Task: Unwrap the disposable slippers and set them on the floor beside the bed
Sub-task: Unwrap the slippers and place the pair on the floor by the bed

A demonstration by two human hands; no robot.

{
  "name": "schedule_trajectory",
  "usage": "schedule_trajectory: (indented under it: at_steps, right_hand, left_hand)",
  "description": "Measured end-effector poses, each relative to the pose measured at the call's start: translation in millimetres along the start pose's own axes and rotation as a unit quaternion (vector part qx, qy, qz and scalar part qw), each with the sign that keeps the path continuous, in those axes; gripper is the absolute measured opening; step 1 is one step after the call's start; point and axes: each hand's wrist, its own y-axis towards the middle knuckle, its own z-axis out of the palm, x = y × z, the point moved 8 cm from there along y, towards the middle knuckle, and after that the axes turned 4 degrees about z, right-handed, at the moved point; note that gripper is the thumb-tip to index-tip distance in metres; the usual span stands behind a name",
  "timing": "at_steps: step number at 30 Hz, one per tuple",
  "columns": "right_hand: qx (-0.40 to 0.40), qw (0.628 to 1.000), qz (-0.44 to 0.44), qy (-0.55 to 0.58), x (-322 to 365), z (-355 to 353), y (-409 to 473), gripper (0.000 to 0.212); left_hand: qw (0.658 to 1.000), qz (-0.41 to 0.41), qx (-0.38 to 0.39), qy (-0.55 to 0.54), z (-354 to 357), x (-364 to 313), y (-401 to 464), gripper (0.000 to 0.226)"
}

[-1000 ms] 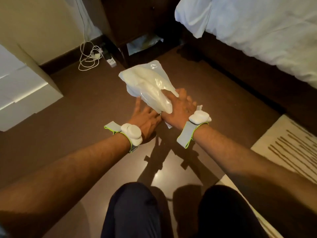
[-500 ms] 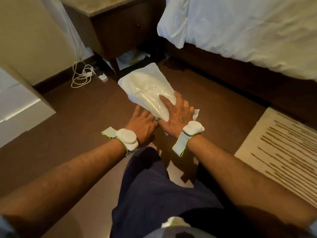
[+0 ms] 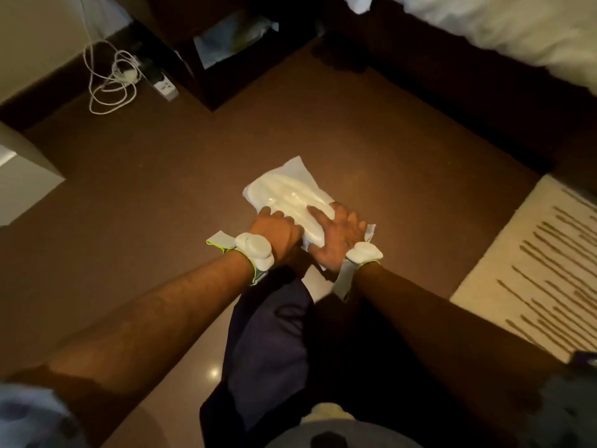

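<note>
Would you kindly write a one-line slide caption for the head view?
The left hand grips the wrapped slippers while the right hand lies spread on top, beside the bed.

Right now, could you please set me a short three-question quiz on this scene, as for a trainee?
1. Where does the clear plastic packet of white disposable slippers lie? A) on the brown floor B) on the white bed C) on the cream striped rug
2. True or false: the slippers are already out of the packet.
3. Fill in: the hand pressing flat on the packet, fingers spread, is the ____ hand.
Key: 1 A; 2 false; 3 right: the right hand presses, the left hand grips an edge.
</note>
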Motion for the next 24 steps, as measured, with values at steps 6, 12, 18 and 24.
schedule_trajectory:
  at_steps: [6,12,18,24]
  right_hand:
    - [0.054,0.997,-0.034,-0.034,5.6,65.8,26.6,0.084]
    - [0.107,0.994,-0.034,-0.006,-2.0,101.7,32.9,0.086]
    - [0.124,0.992,-0.010,-0.011,-15.8,103.0,43.0,0.090]
    - [0.075,0.997,-0.036,0.011,-27.7,76.3,62.9,0.091]
  left_hand:
    - [0.999,-0.006,0.023,0.029,17.1,51.5,33.9,0.033]
    - [0.999,-0.007,0.000,0.035,17.8,70.0,60.1,0.026]
    - [1.000,0.007,0.004,0.027,22.2,64.4,82.4,0.028]
    - [0.999,-0.019,0.030,0.011,28.1,66.7,96.8,0.042]
